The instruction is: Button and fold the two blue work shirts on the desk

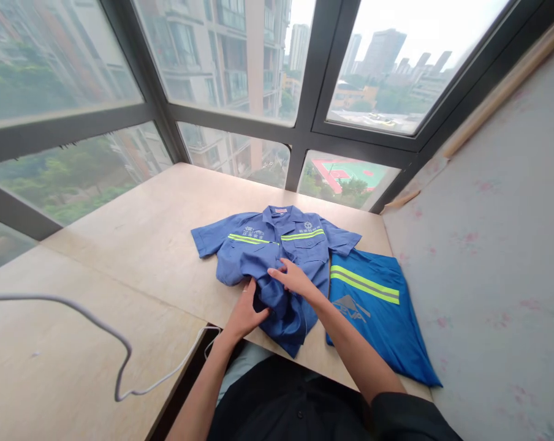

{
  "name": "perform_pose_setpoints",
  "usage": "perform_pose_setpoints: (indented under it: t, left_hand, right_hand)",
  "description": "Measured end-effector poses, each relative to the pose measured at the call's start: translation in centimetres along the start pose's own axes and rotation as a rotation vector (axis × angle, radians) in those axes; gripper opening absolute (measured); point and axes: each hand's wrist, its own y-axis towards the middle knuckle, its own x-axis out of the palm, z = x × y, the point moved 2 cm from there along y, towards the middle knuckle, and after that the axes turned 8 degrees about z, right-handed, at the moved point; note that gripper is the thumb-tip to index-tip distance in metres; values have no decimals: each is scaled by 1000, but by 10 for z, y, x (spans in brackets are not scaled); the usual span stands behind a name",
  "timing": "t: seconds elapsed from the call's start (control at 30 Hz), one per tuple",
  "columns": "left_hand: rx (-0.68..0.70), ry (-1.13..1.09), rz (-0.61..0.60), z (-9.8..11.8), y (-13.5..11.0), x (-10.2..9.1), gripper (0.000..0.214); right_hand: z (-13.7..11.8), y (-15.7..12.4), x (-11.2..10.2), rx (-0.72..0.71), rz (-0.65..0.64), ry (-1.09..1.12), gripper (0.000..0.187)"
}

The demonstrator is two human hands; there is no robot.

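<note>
A blue short-sleeved work shirt (304, 248) lies front up on the wooden surface, collar pointing away from me. Yellow-green reflective stripes cross its chest, with pale printing above them. Its lower front is bunched and creased, and the hem is turned near the front edge. My left hand (247, 313) grips the cloth at the lower left, thumb and fingers around a fold; some fingertips are hidden. Over the middle of the shirt front is my right hand (296, 280), thumb and forefinger apart, resting on or just above the fabric.
A brighter blue folded garment (373, 306) with a reflective stripe and grey logo lies at right, beside the wallpapered wall (497, 263). A white cable (121, 343) loops across the left side. Dark-framed windows (299, 141) border the wooden surface (134, 226) at the back.
</note>
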Motion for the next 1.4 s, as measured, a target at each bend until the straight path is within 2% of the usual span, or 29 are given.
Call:
perform_pose_setpoints:
  t: [0.1, 0.2, 0.27, 0.33, 0.43, 0.5, 0.53, 0.6, 0.67, 0.73, 0.8, 0.83, 0.9, 0.97, 1.07, 1.17, 1.27, 1.33, 1.4]
  left_hand:
    - [-13, 77, -8, -3, 0, 0, 95]
    - [-88, 114, 60, -7, -3, -6, 60]
    - [-127, 77, 145, -4, -8, -14, 38]
    - [-204, -22, 268, 0, -17, -25, 33]
    - [-383, -154, 430, 4, -41, -41, 35]
    - [-462, -159, 411, 5, -58, -48, 35]
    - [-483, -139, 355, 4, -67, -50, 34]
    - [-519, -98, 191, 1, -81, -50, 37]
    - [-551, -85, 65, -3, -92, -49, 43]
    - [-557, -81, 70, -6, -96, -49, 43]
    - [-496, -24, 185, -8, -95, -49, 47]
    - [-439, 28, 244, -9, -92, -48, 55]
    - [-297, 138, 295, -13, -85, -46, 67]
    - [-163, 212, 250, -17, -77, -42, 67]
    - [-26, 240, 150, -20, -65, -35, 72]
    - [-12, 170, 101, -15, -51, -29, 78]
    - [-70, 28, 102, -1, -33, -23, 79]
    - [-85, -25, 84, 13, -19, -20, 64]
    - [-134, -84, 19, 27, -8, -17, 44]
  right_hand:
    - [7, 14, 3, 66, 2, -22, 73]
    - [10, 20, 2, 87, -79, 34, 57]
    - [8, 23, -3, 43, -67, 115, 41]
    - [4, 25, -11, -4, 50, 222, 33]
    - [-1, 25, -25, -16, 313, 362, 42]
    - [-4, 23, -29, -4, 398, 420, 49]
    - [-4, 21, -28, 4, 392, 441, 51]
    - [-4, 14, -23, 37, 281, 459, 55]
    - [-2, 4, -13, 87, 55, 432, 63]
    - [3, -8, -3, 123, -224, 380, 70]
    - [9, -19, 3, 130, -422, 355, 74]
    - [11, -24, 5, 133, -455, 369, 75]
    - [15, -29, 6, 160, -421, 436, 72]
    - [15, -35, 4, 208, -350, 523, 60]
    - [3, -45, -3, 226, -336, 713, 39]
    - [-12, -56, -18, 182, -291, 924, 29]
    - [-15, -56, -34, 191, -150, 1047, 19]
    - [-10, -50, -39, 213, -106, 1144, 13]
    - [-3, -41, -39, 218, -125, 1263, 8]
